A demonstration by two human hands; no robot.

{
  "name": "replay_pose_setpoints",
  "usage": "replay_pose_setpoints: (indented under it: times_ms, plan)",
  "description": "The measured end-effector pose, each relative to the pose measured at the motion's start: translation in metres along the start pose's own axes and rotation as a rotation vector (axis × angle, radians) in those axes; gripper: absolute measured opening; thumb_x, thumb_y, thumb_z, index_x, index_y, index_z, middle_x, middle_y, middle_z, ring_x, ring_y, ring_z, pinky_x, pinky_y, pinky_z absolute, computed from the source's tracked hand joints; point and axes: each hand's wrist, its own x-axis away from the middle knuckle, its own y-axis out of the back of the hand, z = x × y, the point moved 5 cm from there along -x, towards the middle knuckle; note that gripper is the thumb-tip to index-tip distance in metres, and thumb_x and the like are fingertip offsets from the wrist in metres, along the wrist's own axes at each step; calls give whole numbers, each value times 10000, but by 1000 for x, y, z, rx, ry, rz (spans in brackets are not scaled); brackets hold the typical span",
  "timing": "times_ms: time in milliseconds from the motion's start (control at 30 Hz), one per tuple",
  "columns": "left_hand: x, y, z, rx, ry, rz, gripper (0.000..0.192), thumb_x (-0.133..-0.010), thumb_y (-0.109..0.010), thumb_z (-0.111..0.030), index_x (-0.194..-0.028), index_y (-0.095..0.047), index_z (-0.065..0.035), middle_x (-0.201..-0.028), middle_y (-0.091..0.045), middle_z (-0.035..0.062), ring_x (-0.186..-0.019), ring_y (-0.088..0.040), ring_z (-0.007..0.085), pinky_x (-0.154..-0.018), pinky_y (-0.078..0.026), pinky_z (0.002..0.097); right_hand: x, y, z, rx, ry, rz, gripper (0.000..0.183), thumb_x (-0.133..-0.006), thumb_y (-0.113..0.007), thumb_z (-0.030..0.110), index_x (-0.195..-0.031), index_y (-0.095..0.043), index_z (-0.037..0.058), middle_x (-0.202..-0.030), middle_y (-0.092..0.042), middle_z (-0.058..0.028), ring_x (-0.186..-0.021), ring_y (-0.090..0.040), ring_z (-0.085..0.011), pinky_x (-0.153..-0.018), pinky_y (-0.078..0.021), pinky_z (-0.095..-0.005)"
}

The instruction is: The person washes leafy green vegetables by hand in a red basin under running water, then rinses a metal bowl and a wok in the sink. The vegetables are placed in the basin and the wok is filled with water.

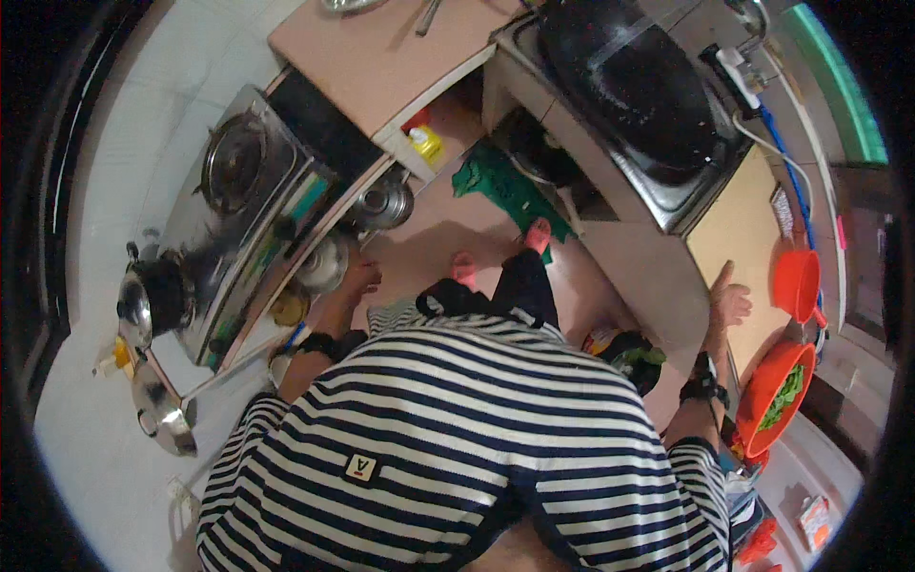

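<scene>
My left hand (pixel 363 277) hangs low on the left with bent fingers and nothing visible in it, near a metal pot lid (pixel 325 263) and a steel pot (pixel 384 202) on the shelf below the stove. On the right, my right hand (pixel 730 300) is over the edge of a pale yellow countertop (pixel 736 214), its fingers apart and holding nothing. Beyond that hand lie a red-orange plastic scoop or small pan (pixel 795 286) and a red-orange colander (pixel 750 411) with green leafy vegetables (pixel 785 399).
A gas stove (pixel 279 186) carries a dark pot (pixel 166 292) on the left. A large black wok or lid (pixel 629 86) covers the sink area at top right. A green mat (pixel 511 189) lies on the floor by my pink slippers (pixel 463 268). A power strip (pixel 740 79) has trailing cables.
</scene>
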Motion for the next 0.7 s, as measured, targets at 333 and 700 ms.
replay_pose_setpoints:
  times_ms: [333, 700]
  plan:
    - [-11, -80, -50, -305, -125, -265, 239, -859, -604, -190, -1079, -590, -98, -729, -589, 46, -596, -548, 158, -534, -437, 296, -5, 11, -2, -220, -87, 601, 1006, -831, -348, 761, -1387, -279, -74, -1322, -315, -392, -1262, -297, -511, -974, -286, -637]
    - [-63, -200, -117, -436, -370, 3, 123, -858, -600, -221, -927, -610, -120, -703, -592, 11, -552, -560, 138, -474, -459, 272, -99, 36, 57, -962, 264, 544, 636, -888, -629, 300, -1377, -374, -16, -1373, -406, -271, -1273, -403, -399, -1043, -364, -424]
